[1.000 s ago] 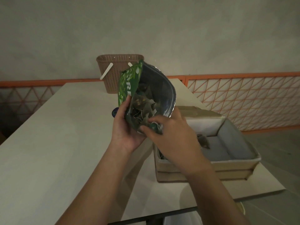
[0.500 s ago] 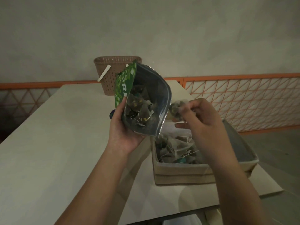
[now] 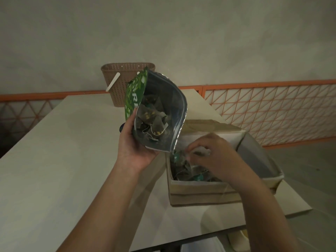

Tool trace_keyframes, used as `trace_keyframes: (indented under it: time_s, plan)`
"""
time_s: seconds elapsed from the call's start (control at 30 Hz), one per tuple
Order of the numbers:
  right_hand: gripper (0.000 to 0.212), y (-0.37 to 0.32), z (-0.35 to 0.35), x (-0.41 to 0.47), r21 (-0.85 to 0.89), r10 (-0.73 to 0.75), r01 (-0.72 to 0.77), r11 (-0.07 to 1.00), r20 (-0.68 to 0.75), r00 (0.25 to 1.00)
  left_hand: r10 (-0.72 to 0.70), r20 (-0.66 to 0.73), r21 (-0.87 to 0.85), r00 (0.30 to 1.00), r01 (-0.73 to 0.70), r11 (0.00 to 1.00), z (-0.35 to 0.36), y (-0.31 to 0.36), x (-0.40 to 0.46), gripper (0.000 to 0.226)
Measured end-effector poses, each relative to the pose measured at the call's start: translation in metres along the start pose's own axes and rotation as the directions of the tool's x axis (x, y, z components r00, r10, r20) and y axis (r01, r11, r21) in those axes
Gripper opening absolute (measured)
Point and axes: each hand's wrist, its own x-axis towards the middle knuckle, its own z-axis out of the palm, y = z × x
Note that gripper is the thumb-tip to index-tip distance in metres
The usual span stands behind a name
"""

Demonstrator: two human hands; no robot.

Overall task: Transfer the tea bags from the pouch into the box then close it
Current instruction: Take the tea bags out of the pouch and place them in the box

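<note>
Since the last look, our right hand point(image 3: 216, 157) has dropped from beside the pouch mouth down into the box, and we see its grip curled over the heap there, fingertips pinched on a tea bag point(image 3: 199, 153) among the others. The box point(image 3: 198, 194) sits at the tabletop's point(image 3: 60, 170) near right corner, its lid point(image 3: 209, 127) standing open at the far side, and loose tea bags point(image 3: 185, 170) fill its left half. Just left of the box and above its near left corner, our left hand point(image 3: 135, 144) grasps the green pouch point(image 3: 158, 110) by its lower part, thumb along the printed side, holding it tilted with its mouth open towards us and more bags showing inside. Farther off, a brown perforated basket point(image 3: 125, 82) stands at the tabletop's far edge, with an orange lattice railing point(image 3: 269, 110) behind.
</note>
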Motion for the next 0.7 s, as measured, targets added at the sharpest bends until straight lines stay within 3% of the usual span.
trace_keyframes:
  time_s: [0.1,0.27,0.43,0.47,0.6,0.7]
  plan:
    - [0.017,0.001,0.002,-0.002,-0.122,0.074,-0.058,0.991,0.132,0.988,-0.014,0.024,-0.018,1.000,0.014,1.000,-0.001,0.000,0.000,0.082]
    - [0.038,0.008,0.000,0.000,-0.049,0.121,-0.119,0.992,0.029,0.992,-0.016,0.007,-0.020,1.000,0.016,1.000,-0.002,0.000,0.001,0.067]
    - [0.014,0.006,-0.008,-0.001,0.095,0.022,0.002,0.995,-0.245,0.969,0.000,-0.006,-0.028,1.000,0.000,1.000,-0.006,0.000,0.003,0.064]
    - [0.008,0.004,-0.008,-0.002,0.101,0.008,0.017,0.995,-0.244,0.970,-0.001,-0.010,-0.028,1.000,0.001,1.000,-0.007,0.000,0.003,0.062]
    - [0.019,0.000,-0.003,-0.003,0.079,-0.008,0.020,0.997,-0.146,0.989,-0.007,-0.014,-0.034,1.000,0.006,0.999,-0.008,0.001,0.002,0.058]
    - [0.016,-0.016,-0.003,-0.004,0.278,-0.021,0.101,0.955,-0.277,0.961,-0.012,-0.042,-0.024,0.999,0.011,1.000,-0.009,0.003,0.003,0.058]
